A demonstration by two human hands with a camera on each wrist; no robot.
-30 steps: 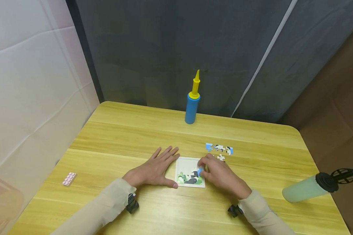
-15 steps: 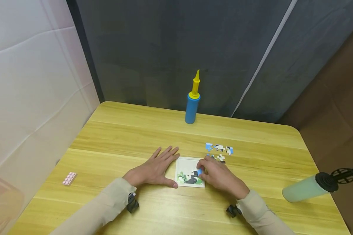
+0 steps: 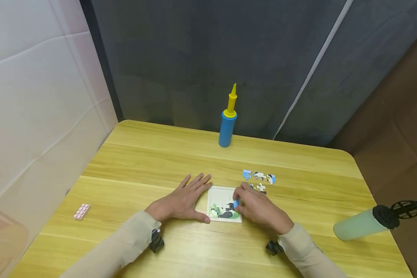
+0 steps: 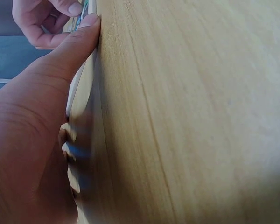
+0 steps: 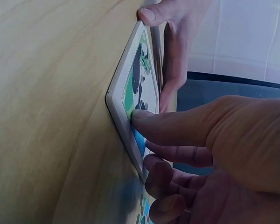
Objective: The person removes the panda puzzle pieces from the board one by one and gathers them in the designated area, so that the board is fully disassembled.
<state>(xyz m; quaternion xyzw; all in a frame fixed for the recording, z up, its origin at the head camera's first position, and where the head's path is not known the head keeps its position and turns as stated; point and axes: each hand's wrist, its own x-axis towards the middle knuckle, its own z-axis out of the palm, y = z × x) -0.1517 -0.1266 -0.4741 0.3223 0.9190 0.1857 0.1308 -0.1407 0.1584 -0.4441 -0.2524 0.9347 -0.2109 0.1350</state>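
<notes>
A person's left hand (image 3: pixel 184 202) lies with fingers spread below the center of the frame, its thumb at the lower left corner of a white puzzle tray (image 3: pixel 215 193), while the right hand (image 3: pixel 260 206), fingers bent, pinches a blue puzzle piece (image 3: pixel 236 204) at the tray's right side. Loose puzzle pieces (image 3: pixel 259 175) lie right of center, below a blue-and-yellow pump (image 3: pixel 226 131) standing at upper center.

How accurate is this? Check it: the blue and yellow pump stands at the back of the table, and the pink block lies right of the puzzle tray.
One slip: the head view shows the pink block lying left of the puzzle tray. The pump stands as you say.
</notes>
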